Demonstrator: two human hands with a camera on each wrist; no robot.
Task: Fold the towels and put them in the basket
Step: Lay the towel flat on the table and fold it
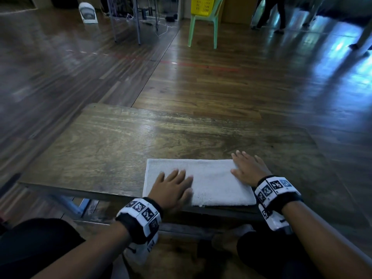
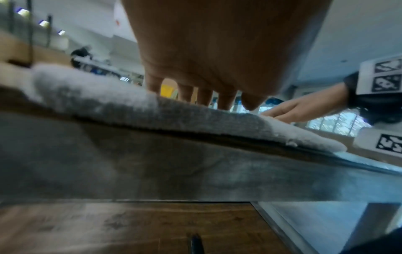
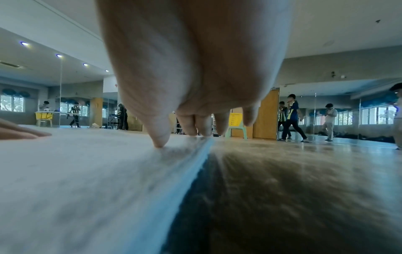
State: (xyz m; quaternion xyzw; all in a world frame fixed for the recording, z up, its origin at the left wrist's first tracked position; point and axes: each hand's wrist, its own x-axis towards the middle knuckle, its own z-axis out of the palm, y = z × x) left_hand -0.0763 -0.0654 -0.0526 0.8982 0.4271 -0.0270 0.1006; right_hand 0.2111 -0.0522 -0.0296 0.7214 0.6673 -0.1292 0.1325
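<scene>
Flat, fingers spread, the left hand (image 1: 172, 187) and right hand (image 1: 248, 167) press opposite ends of a folded white towel (image 1: 211, 181) on the table (image 1: 112, 141), apparently smoothing it before another fold.

No readable words, numbers or brand names appear in any view. The only printed marks are black-and-white square tracking codes on the left wristband (image 1: 141, 216) and the right wristband (image 1: 276, 191), which carry patterns, not letters. Everything else is too blurred to read.
</scene>
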